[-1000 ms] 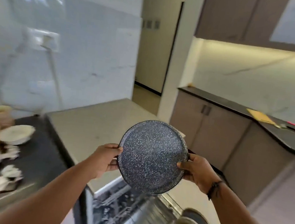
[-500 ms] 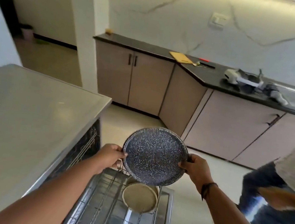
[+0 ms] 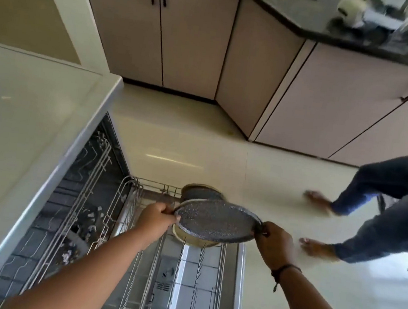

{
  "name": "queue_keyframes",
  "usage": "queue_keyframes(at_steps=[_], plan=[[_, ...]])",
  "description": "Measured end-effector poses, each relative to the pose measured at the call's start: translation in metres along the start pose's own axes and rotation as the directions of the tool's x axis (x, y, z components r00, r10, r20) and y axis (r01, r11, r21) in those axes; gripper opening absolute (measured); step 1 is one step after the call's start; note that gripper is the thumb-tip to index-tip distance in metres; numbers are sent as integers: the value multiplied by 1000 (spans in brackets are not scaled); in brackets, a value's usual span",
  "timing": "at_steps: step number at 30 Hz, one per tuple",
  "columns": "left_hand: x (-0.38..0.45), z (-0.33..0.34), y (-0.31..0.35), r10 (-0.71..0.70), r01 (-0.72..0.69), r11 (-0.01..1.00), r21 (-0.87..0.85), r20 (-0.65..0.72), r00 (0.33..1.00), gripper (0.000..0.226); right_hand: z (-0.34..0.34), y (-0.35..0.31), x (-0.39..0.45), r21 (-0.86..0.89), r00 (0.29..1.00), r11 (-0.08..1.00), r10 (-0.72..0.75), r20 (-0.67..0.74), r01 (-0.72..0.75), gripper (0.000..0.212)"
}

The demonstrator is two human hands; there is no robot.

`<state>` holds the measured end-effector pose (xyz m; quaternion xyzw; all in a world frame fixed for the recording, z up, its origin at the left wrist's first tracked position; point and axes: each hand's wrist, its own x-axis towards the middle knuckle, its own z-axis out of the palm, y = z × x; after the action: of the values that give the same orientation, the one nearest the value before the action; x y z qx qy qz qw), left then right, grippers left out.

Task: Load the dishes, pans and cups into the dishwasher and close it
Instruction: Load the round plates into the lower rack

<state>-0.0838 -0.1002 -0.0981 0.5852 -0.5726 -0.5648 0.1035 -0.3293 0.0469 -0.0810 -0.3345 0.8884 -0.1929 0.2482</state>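
Two bare forearms rise from the bottom of the frame toward its centre. The left hand [image 3: 156, 216] pinches the left rim of a dark speckled plate [image 3: 217, 220], thumb on top; the right hand [image 3: 274, 243], with a dark band at the wrist, closes its fingers on the right rim. The plate lies nearly flat, slightly tilted, held above the pulled-out lower rack [image 3: 199, 275] of the open dishwasher [image 3: 86, 191], which fills the lower middle of the frame. Directly under the plate, a cream-coloured dish [image 3: 197, 241] stands in the rack's wires, and just beyond it, at the rack's far end, a darker round dish [image 3: 201, 193] leans upright. To the left, a pale tabletop [image 3: 24, 113] covers the dishwasher and fills the left side. Beyond the rack spreads a glossy light floor [image 3: 175, 130]. At the right edge another person's legs in blue trousers [image 3: 391, 201], feet bare, are blurred. Along the top run mauve cabinets [image 3: 191, 33] under a dark counter [image 3: 339, 27] with blurred items.
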Motion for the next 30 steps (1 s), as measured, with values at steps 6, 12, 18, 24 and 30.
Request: queue_keyframes(at_steps=[6,12,18,24,30], plan=[[23,48,-96,-36,27,950,312,25,999,22,88,80,-6,-138,981,989,71,178,-46,25],[55,79,-163,-22,37,958,286,-55,998,20,151,128,13,-101,975,994,54,216,-33,17],[115,91,-175,-3,44,976,216,-184,983,15,185,127,83,-46,991,999,16,129,-10,11],[163,93,-174,-68,118,973,197,-242,968,17,210,119,125,-204,974,975,-44,224,91,13],[176,95,-188,-45,98,928,359,-153,987,9,225,125,130,-311,961,942,-37,273,125,14]])
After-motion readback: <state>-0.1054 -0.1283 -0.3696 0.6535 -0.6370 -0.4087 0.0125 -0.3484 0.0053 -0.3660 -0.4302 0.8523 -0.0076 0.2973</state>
